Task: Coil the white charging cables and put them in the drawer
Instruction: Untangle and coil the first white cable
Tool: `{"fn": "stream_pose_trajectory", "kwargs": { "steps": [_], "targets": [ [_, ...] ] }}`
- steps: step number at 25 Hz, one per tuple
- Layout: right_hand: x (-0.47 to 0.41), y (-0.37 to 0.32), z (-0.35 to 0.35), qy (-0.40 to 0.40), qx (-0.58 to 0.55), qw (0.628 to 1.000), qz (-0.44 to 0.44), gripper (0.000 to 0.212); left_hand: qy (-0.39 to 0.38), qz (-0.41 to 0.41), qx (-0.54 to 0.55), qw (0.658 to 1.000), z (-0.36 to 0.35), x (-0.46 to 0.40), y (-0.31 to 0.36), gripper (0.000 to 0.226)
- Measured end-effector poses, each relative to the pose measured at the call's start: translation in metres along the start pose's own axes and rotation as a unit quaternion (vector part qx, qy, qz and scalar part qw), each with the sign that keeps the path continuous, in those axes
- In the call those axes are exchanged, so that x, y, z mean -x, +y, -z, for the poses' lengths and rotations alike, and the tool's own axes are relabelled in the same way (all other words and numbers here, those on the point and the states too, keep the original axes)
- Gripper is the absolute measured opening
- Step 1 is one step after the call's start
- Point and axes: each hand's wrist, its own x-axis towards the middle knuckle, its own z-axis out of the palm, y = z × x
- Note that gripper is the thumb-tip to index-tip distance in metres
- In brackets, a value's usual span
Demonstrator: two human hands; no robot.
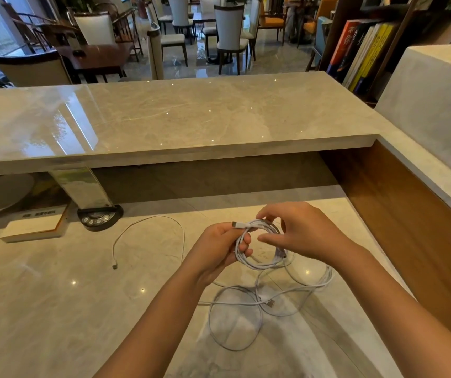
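Our left hand (220, 248) curls its fingers round a white coil (262, 245) above the table (55, 296) — our right hand (298, 230) pinches its far side; loose cables (235, 317) lie below.

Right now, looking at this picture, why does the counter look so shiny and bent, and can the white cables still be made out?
Head view: the upper counter mirrors window glare at its left and small ceiling-light dots; the wide lens bows its straight edge. The coil, held by the left hand and right hand, is clear, while the loose cables fade into the pale desk.
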Motion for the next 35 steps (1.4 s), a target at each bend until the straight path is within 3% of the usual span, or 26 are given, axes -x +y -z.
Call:
{"fn": "stream_pose_trajectory", "kwargs": {
  "steps": [2,5,7,11,14,17,20,22,26,28,30,33,35],
  "targets": [
    [0.000,-0.003,-0.002,0.029,0.103,0.994,0.019,0.021,-0.005,0.003,-0.014,1.000,-0.001,0.001,-0.003,0.024],
    [-0.001,-0.002,-0.004,0.005,0.130,0.991,0.043,0.021,-0.001,-0.006,-0.104,0.995,-0.002,0.003,-0.003,0.027],
    [-0.002,0.001,-0.006,-0.014,0.073,0.997,0.034,0.021,0.006,-0.006,-0.156,0.988,-0.001,0.002,0.000,0.030],
    [-0.006,0.008,-0.022,0.043,-0.122,0.989,-0.079,0.014,0.038,0.013,0.019,0.999,0.006,0.003,-0.004,0.022],
    [-0.007,0.010,-0.038,0.078,-0.187,0.971,-0.129,0.010,0.140,-0.053,-0.066,0.987,0.010,0.006,-0.025,0.032],
    [-0.008,0.005,-0.054,0.067,-0.247,0.957,-0.139,0.011,0.224,-0.180,-0.237,0.928,0.019,0.007,-0.047,0.032],
    [-0.009,0.006,-0.067,0.018,-0.297,0.942,-0.154,0.006,0.194,-0.238,-0.428,0.850,0.034,0.005,-0.062,0.033],
    [-0.011,0.006,-0.074,-0.021,-0.348,0.923,-0.164,0.005,0.167,-0.229,-0.483,0.828,0.044,0.005,-0.069,0.035],
    [-0.015,-0.007,-0.085,-0.074,-0.476,0.848,-0.222,0.012,0.201,-0.166,-0.314,0.913,0.065,0.016,-0.077,0.031],
    [-0.016,-0.020,-0.099,-0.081,-0.503,0.828,-0.236,0.011,0.247,-0.129,-0.239,0.930,0.074,0.027,-0.087,0.031],
    [-0.013,-0.037,-0.118,-0.064,-0.500,0.834,-0.226,0.012,0.316,-0.114,-0.206,0.919,0.086,0.042,-0.098,0.026],
    [-0.006,-0.069,-0.153,-0.082,-0.496,0.842,-0.194,0.014,0.378,-0.106,-0.241,0.888,0.113,0.071,-0.121,0.020],
    [-0.001,-0.087,-0.176,-0.088,-0.447,0.874,-0.167,0.015,0.404,-0.098,-0.273,0.868,0.130,0.093,-0.133,0.020]
  ]
}}
